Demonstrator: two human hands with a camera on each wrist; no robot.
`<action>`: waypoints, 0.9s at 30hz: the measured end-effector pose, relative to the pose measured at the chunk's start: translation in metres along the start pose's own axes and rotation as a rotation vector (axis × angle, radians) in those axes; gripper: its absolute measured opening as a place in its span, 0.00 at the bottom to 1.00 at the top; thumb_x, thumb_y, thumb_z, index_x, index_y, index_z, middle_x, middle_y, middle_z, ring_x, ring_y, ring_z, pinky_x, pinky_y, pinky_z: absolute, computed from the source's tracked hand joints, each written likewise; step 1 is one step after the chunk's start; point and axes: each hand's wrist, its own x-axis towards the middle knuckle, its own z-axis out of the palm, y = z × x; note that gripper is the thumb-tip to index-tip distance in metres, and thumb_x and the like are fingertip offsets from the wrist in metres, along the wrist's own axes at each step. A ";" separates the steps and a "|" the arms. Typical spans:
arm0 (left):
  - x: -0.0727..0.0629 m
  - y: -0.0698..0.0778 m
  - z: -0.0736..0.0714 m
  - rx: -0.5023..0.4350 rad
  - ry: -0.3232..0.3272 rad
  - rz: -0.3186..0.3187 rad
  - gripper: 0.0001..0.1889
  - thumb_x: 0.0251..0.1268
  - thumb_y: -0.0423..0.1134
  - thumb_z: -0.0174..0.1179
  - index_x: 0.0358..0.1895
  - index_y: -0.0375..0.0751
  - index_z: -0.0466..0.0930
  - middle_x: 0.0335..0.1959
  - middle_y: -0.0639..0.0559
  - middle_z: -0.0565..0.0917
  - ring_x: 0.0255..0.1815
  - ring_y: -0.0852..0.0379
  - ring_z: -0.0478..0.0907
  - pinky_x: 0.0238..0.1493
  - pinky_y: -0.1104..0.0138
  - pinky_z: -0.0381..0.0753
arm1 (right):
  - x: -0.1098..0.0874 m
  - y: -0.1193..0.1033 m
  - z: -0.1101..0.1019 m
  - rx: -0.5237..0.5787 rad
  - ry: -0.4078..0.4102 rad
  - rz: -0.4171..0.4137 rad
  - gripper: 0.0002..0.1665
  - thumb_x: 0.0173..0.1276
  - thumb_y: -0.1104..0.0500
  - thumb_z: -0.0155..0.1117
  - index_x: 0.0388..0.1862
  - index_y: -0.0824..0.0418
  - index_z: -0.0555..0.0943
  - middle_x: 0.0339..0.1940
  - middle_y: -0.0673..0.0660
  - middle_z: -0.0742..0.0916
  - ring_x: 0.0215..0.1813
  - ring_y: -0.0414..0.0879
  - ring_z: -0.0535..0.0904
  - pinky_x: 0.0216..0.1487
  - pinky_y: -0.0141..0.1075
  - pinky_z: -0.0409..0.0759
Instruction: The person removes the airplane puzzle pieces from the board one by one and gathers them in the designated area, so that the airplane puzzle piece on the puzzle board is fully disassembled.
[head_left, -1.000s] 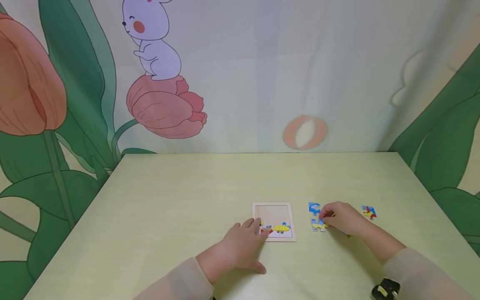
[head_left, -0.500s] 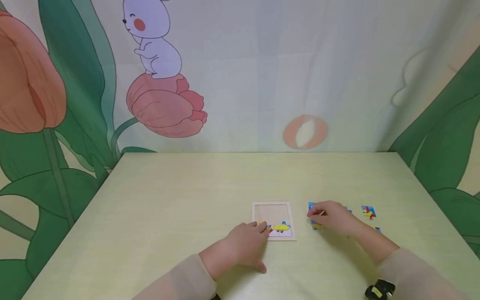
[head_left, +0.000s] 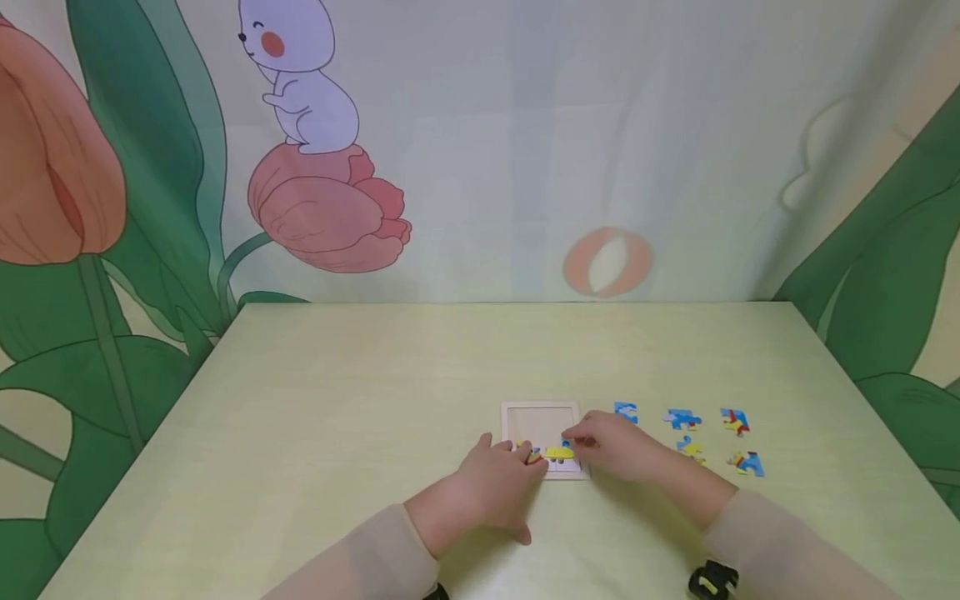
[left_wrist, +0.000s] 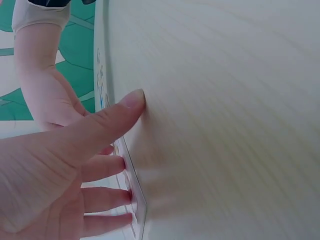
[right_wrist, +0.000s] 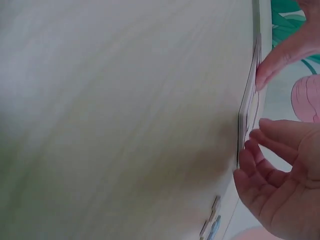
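Observation:
My left hand [head_left: 491, 487] rests with spread fingers on the near left part of a small wooden puzzle tray [head_left: 540, 405]; its thumb touches the tabletop. Yellow-and-blue puzzle pieces [head_left: 559, 454] fill the tray's near row, partly under my left fingers, and bare wood shows behind them. Over the tray's right side, my right hand [head_left: 618, 447] pinches with thumb and forefinger at a puzzle piece, almost wholly hidden by the fingertips. In the right wrist view, the thumb and forefinger of the right hand [right_wrist: 280, 175] meet close over the tray's edge [right_wrist: 241, 125].
Several loose blue, yellow and red puzzle pieces lie right of the tray, including a blue one [head_left: 626, 412] and one with red [head_left: 735, 421]. A pale table [head_left: 360, 375] runs back to a printed curtain [head_left: 480, 150].
My right hand has moved left from the loose pieces to the tray's right side. The nearest lower loose piece no longer shows on the table. My left hand stays on the tray.

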 end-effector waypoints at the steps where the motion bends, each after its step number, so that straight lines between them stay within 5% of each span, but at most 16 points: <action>1: 0.000 0.000 -0.001 0.007 -0.002 -0.001 0.47 0.38 0.70 0.65 0.67 0.58 0.65 0.68 0.53 0.65 0.66 0.52 0.63 0.61 0.51 0.63 | 0.000 -0.002 0.001 -0.031 -0.001 -0.003 0.16 0.62 0.65 0.64 0.50 0.65 0.82 0.36 0.51 0.80 0.34 0.43 0.71 0.34 0.33 0.72; 8: -0.001 0.004 -0.004 -0.003 -0.027 0.027 0.50 0.40 0.70 0.64 0.69 0.50 0.62 0.70 0.53 0.61 0.68 0.54 0.61 0.59 0.56 0.67 | -0.001 -0.007 0.005 -0.114 -0.002 -0.002 0.19 0.58 0.65 0.67 0.50 0.66 0.82 0.36 0.52 0.78 0.32 0.42 0.70 0.30 0.32 0.71; 27: 0.000 0.008 -0.005 -0.029 -0.054 0.014 0.52 0.40 0.70 0.64 0.69 0.46 0.62 0.71 0.50 0.60 0.68 0.51 0.60 0.58 0.57 0.69 | 0.015 -0.001 0.001 0.054 0.017 0.068 0.06 0.63 0.66 0.62 0.36 0.58 0.84 0.34 0.49 0.84 0.38 0.44 0.76 0.46 0.42 0.76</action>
